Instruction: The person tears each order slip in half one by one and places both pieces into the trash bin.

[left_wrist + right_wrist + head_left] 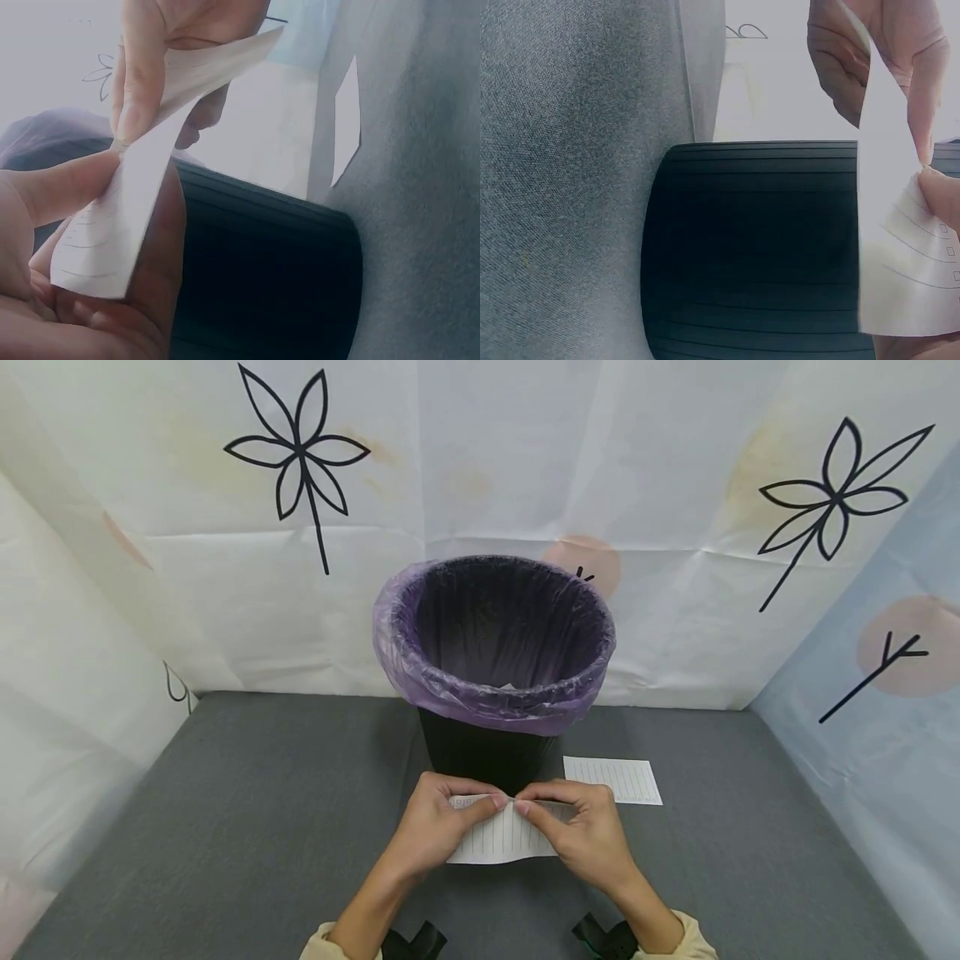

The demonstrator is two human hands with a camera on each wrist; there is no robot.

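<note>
A lined sheet of paper [501,842] is held up between both hands in front of the bin. My left hand [435,827] pinches its top edge near the middle, thumb in front and fingers behind. Right beside it, my right hand [588,831] pinches the same edge, the two thumb tips almost meeting. In the left wrist view the paper [105,240] bends along the line between the thumbs. The right wrist view shows the paper [889,225] with small checkboxes along one edge, the part behind the fingers hidden.
A black bin [480,747] with a purple liner bag [420,668] stands just beyond the hands. Another lined sheet [615,779] lies on the grey table [247,810] to its right. Behind hangs a white curtain [495,460] with flower drawings.
</note>
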